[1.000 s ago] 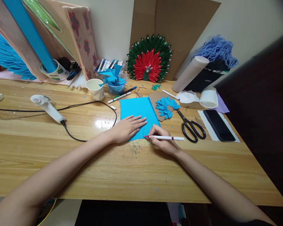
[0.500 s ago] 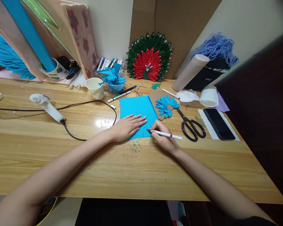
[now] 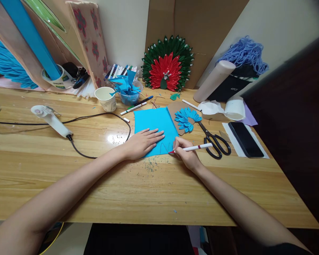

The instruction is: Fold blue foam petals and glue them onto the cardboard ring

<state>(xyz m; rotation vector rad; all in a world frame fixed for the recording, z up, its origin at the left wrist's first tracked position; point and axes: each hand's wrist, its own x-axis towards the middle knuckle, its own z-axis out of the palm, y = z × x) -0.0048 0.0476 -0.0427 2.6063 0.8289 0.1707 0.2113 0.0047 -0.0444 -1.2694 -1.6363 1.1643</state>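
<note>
Left hand [image 3: 143,142] lies flat, fingers spread, on blue paper [image 3: 154,124]; right hand [image 3: 185,154] pinches a white pen [image 3: 192,148] (tip toward eight o'clock, shaft toward two).

I'm sitting at a wooden bench [image 3: 154,191], light oak-look planks with a glossy finish. A lamp glare is showing on the top just left of centre, so light is coming from overhead. The near part of the surface is carrying small dark scuffs and paint flecks. An off-white wall [image 3: 123,32] is running behind the bench and meeting a second pale wall [image 3: 276,24] at the right. Big brown cardboard sheets [image 3: 191,17] are leaning against that corner. A dark panel [image 3: 300,117], furniture or a door, I can't tell which, is filling the right edge. Below the front edge, the floor is lying in shadow.
</note>
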